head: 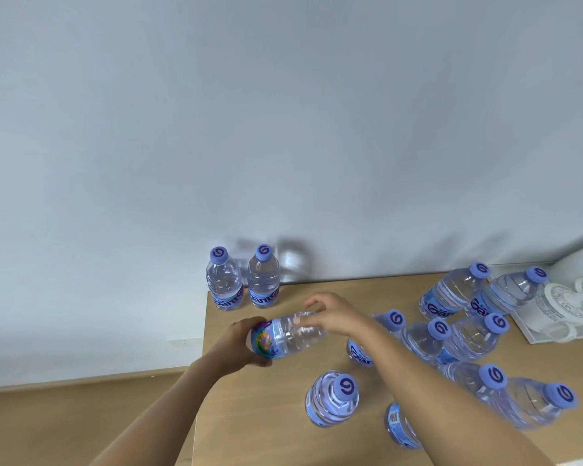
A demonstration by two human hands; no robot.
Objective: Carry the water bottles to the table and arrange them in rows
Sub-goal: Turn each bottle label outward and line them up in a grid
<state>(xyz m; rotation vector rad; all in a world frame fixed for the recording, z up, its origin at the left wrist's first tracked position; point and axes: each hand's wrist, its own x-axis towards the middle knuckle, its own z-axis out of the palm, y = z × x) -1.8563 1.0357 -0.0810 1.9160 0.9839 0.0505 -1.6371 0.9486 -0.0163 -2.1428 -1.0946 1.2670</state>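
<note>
Bottle [288, 334]: held horizontal above the tabletop [283, 415], base toward the camera. Left hand [241, 343] curls round its base; right hand [334, 316] pinches the cap end. Row [244, 280]: two upright bottles at the far left corner. Cluster [465, 334]: loose upright bottles to the right, unsorted. Handling, as judged: turn the bottle upright, seat it just beside the pair, caps in line, without knocking either over.

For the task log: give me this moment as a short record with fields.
held item: water bottle, lying sideways above the table
left hand: grips the bottle's base
right hand: fingers curled over the bottle's neck end
placed row: two upright bottles side by side at the far left corner
unsorted: upright bottle cluster on the right
</note>
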